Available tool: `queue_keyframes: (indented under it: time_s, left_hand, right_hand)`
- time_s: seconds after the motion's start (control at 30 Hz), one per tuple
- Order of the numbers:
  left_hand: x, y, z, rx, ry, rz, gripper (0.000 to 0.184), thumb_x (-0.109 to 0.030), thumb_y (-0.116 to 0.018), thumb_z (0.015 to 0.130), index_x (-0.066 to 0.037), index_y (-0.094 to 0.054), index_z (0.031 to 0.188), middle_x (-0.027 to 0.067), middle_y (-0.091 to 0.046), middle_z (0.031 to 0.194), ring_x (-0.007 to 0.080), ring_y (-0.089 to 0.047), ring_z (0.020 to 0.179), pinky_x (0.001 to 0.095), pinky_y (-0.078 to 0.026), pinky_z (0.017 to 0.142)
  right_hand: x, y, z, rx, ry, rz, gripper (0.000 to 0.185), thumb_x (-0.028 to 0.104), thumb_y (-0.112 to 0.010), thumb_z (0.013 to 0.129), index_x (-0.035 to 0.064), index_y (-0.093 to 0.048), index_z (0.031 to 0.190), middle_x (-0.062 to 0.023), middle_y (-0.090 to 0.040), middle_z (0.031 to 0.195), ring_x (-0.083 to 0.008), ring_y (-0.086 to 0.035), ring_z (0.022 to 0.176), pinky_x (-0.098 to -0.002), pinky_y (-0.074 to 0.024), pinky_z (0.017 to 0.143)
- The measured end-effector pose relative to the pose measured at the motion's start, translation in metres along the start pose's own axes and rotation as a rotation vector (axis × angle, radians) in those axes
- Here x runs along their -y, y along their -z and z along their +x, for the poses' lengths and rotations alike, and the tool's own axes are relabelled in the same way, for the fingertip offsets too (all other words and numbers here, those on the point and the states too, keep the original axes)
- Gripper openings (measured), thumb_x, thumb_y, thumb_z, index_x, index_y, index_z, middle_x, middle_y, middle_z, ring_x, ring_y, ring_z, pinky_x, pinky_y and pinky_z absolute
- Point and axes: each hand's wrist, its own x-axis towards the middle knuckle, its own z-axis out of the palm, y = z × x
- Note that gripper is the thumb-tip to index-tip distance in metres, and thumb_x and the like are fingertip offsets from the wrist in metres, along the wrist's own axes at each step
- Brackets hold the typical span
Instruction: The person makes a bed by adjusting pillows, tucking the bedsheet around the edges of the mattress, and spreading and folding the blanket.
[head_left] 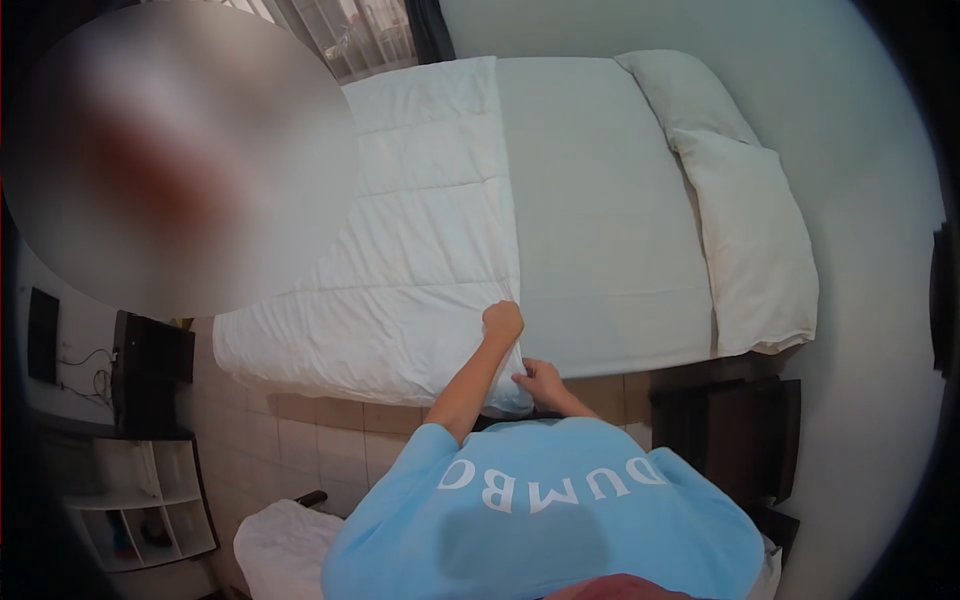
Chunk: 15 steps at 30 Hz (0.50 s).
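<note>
A white quilted duvet (420, 240) covers the left of a grey-sheeted bed (605, 220) above beige floor tiles (335, 452), its edge clenched in the left hand (503, 320) and pinched by the right hand (543, 383); white pillows (755, 240) lie right, dark wooden furniture (725, 440) near right; a blurred circle (180, 160) masks far left.

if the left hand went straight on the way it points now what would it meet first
Probably the pale bed sheet, just past the edge of the white comforter that the left hand grips; its height above the sheet is hard to judge.
</note>
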Motion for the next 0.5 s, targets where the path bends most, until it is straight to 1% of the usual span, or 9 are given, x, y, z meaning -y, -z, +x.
queue_keyframes:
  time_s: [0.07,0.1,0.2,0.23,0.3,0.33,0.4,0.47,0.5]
  left_hand:
    - [-0.009,0.001,-0.001,0.031,-0.007,-0.025,0.029,-0.029,-0.054,0.074,-0.002,-0.06,0.085,0.0166,-0.062,0.084,0.0285,-0.061,0.081,0.0395,-0.048,0.067]
    - [-0.01,-0.002,-0.009,0.051,0.001,-0.036,0.029,-0.028,-0.054,0.074,-0.002,-0.06,0.086,0.0171,-0.061,0.087,0.0277,-0.06,0.084,0.0395,-0.048,0.069]
    - [-0.009,-0.026,-0.039,-0.019,-0.147,0.04,0.031,-0.028,-0.053,0.075,-0.001,-0.059,0.089,0.0198,-0.057,0.099,0.0275,-0.054,0.096,0.0398,-0.045,0.077]
    - [-0.011,-0.021,-0.041,0.019,-0.143,-0.002,0.032,-0.028,-0.053,0.075,-0.001,-0.059,0.089,0.0191,-0.056,0.102,0.0289,-0.052,0.099,0.0408,-0.043,0.08]
    - [-0.008,-0.012,-0.047,0.091,-0.116,-0.093,0.032,-0.03,-0.053,0.075,-0.002,-0.06,0.09,0.0176,-0.053,0.108,0.0317,-0.048,0.103,0.0429,-0.04,0.084]
    - [0.003,-0.022,-0.045,0.079,-0.181,-0.187,0.031,-0.028,-0.052,0.075,-0.004,-0.06,0.093,0.0153,-0.053,0.11,0.032,-0.048,0.104,0.0434,-0.04,0.084]
    - [0.03,-0.041,-0.041,0.018,-0.292,-0.378,0.031,-0.026,-0.051,0.075,-0.009,-0.06,0.099,0.0108,-0.052,0.114,0.0327,-0.047,0.105,0.0443,-0.041,0.083]
    - [0.043,-0.051,-0.068,-0.139,-0.501,-0.144,0.032,-0.023,-0.049,0.074,-0.012,-0.06,0.102,0.0096,-0.054,0.112,0.0313,-0.05,0.102,0.0426,-0.042,0.082]
    - [0.047,-0.057,-0.087,-0.203,-0.582,-0.016,0.032,-0.021,-0.048,0.074,-0.014,-0.06,0.103,0.009,-0.056,0.111,0.0305,-0.051,0.1,0.0417,-0.042,0.082]
  right_hand:
    - [-0.04,-0.017,0.006,-0.035,0.017,0.191,0.023,0.016,-0.062,0.074,0.0004,-0.059,0.091,-0.0115,-0.061,0.071,-0.019,-0.058,0.063,-0.031,-0.0443,0.059]
    - [-0.051,-0.02,0.005,-0.067,0.005,0.209,0.024,0.018,-0.062,0.073,0.0008,-0.06,0.09,-0.0096,-0.061,0.072,-0.0185,-0.059,0.065,-0.0302,-0.0457,0.062]
    - [-0.049,-0.005,0.001,0.024,-0.193,-0.147,0.027,0.019,-0.062,0.072,0.002,-0.059,0.093,-0.0107,-0.062,0.075,-0.0196,-0.06,0.069,-0.0308,-0.0468,0.066]
    - [-0.053,-0.003,-0.001,-0.025,-0.123,-0.206,0.025,0.018,-0.06,0.072,0.0031,-0.059,0.092,-0.0123,-0.062,0.075,-0.0233,-0.061,0.069,-0.0338,-0.0465,0.063]
    - [-0.061,0.007,0.0,-0.102,-0.099,-0.203,0.023,0.016,-0.058,0.074,0.0031,-0.058,0.093,-0.0131,-0.062,0.073,-0.0256,-0.06,0.068,-0.0354,-0.0464,0.062]
    - [-0.052,0.01,0.002,-0.123,-0.084,-0.207,0.022,0.016,-0.057,0.074,0.0032,-0.057,0.093,-0.0135,-0.061,0.072,-0.0267,-0.06,0.067,-0.0362,-0.0464,0.061]
    - [-0.016,0.026,0.003,-0.252,-0.028,-0.277,0.026,0.012,-0.056,0.073,0.0034,-0.053,0.097,-0.0151,-0.061,0.084,-0.0287,-0.059,0.079,-0.0372,-0.0451,0.07]
    - [-0.018,0.036,0.02,-0.389,0.35,-0.503,0.038,0.01,-0.058,0.07,0.0052,-0.048,0.107,-0.0172,-0.054,0.107,-0.0315,-0.051,0.1,-0.0395,-0.0394,0.085]
    - [-0.021,0.036,0.027,-0.419,0.356,-0.588,0.041,0.011,-0.06,0.07,0.0083,-0.048,0.109,-0.0166,-0.047,0.115,-0.0328,-0.046,0.105,-0.0418,-0.0391,0.085]
